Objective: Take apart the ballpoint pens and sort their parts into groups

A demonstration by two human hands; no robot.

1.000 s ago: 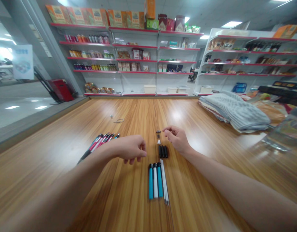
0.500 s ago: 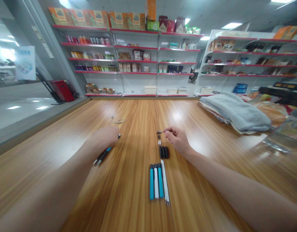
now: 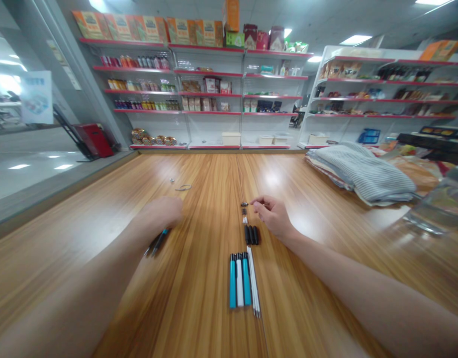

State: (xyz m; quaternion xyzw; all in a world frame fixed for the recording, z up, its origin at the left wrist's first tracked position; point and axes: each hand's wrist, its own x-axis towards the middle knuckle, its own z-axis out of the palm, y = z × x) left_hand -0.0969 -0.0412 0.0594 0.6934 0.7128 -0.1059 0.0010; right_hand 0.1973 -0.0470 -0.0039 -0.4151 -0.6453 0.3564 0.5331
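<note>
My left hand [image 3: 162, 211] stretches forward, back up, over the pens [image 3: 160, 243], whose near ends show below it; I can't tell whether its hidden fingers grip them or lie spread. My right hand [image 3: 272, 213] is loosely curled, fingertips just beside the small parts [image 3: 244, 204]; whether they pinch anything I can't tell. Nearer me lie black grips [image 3: 251, 235] and barrels [image 3: 239, 281]
</note>
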